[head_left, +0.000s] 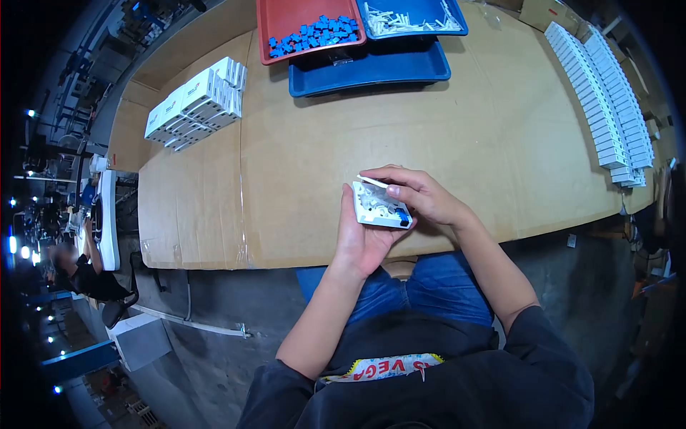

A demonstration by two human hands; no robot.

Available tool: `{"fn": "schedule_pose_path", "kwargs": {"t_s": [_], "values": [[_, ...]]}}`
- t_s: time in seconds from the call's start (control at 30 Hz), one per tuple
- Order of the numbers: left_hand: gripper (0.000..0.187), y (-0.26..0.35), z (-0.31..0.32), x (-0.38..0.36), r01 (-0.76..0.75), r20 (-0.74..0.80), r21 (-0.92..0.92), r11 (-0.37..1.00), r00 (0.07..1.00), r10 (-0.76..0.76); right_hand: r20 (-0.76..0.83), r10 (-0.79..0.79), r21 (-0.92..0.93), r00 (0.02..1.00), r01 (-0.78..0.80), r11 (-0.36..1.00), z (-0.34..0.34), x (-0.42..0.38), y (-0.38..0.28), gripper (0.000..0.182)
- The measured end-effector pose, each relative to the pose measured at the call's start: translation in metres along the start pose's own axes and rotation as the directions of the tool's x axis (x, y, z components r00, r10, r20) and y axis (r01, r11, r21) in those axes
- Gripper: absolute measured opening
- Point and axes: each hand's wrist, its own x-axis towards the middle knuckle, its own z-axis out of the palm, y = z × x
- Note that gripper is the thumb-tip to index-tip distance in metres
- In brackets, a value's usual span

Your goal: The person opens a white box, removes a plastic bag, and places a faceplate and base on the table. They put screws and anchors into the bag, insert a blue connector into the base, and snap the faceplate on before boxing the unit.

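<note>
Far-left person: A person in dark clothes (100,279) sat well apart, an arm reaching toward a white table (108,222).
Brown surface: The cardboard-covered surface (457,136) spread across the middle, in front of the wearer.
Left stack: White boxes (193,104) stood in a close block near the surface's left side, print showing on some tops.
Red tray: At the far edge, the red tray (300,11) held a heap of small blue pieces (314,36).
Lower blue tray: The lower blue tray (371,77) sat just nearer than the red one.
Left hand: The left hand (361,239) was palm up, its fingers gripping the open box from beneath.
Open box: The open box (379,223), white, was held tilted near the surface's close edge; white parts (375,205) lay inside, with a blue piece (403,216) at its right corner.
Right hand: The right hand (432,202) came over the box, fingers and thumb closed on its raised lid (374,181).
Upper blue tray: White sticks (407,21) lay in the upper blue tray (457,31), beside the red one.
Right rows: White cartons (586,93) ran in two long rows.
</note>
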Motion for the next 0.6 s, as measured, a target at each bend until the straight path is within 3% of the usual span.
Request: {"fn": "schedule_pose_path", "kwargs": {"t_s": [0.17, 0.27, 0.37, 0.6], "values": [[0.069, -0.002, -0.004, 0.003, -0.007, -0.017, -0.008, 1.0, 1.0, 0.007, 0.005, 0.028, 0.073, 1.0, -0.029, 0.997, 0.001, 0.0, -0.001, 0.045], [0.068, -0.002, 0.001, 0.004, -0.01, -0.04, 0.004, 1.0, 0.999, 0.011, 0.001, 0.024, -0.012, 1.0, -0.024, 1.0, 0.001, 0.001, -0.003, 0.043], [0.067, -0.001, 0.0, 0.006, -0.007, -0.059, -0.002, 1.0, 0.998, 0.007, -0.005, 0.095, 0.038, 0.995, -0.095, 0.995, 0.002, 0.004, -0.005, 0.042], [0.065, 0.002, -0.006, 0.012, 0.003, -0.021, -0.009, 1.0, 1.0, -0.003, -0.03, 0.039, -0.018, 0.999, -0.039, 0.999, 0.002, 0.009, 0.003, 0.039]]}}
